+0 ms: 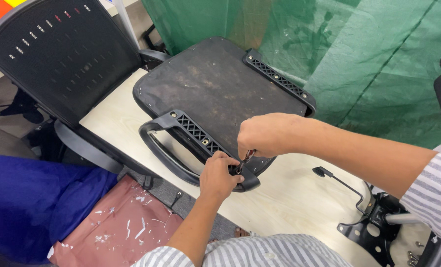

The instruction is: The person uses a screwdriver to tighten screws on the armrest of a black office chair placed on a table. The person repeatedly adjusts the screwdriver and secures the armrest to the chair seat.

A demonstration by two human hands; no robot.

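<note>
An upturned black chair seat [220, 84] lies on a pale wooden table [289, 198]. A black armrest [181, 133] is mounted along its near side, and a second armrest bracket [279, 81] runs along the far side. My right hand [267, 134] is closed around the handle of a screwdriver [243, 161], whose tip points down at the near end of the armrest. My left hand [219, 175] grips that end of the armrest right beside the tip.
A black mesh chair back [57, 49] leans against the table's left edge. A black metal chair mechanism with a lever [363, 217] lies at the table's right. Green sheeting [378, 64] hangs behind. Blue fabric [32, 198] and pink plastic sheet [116, 227] lie below on the left.
</note>
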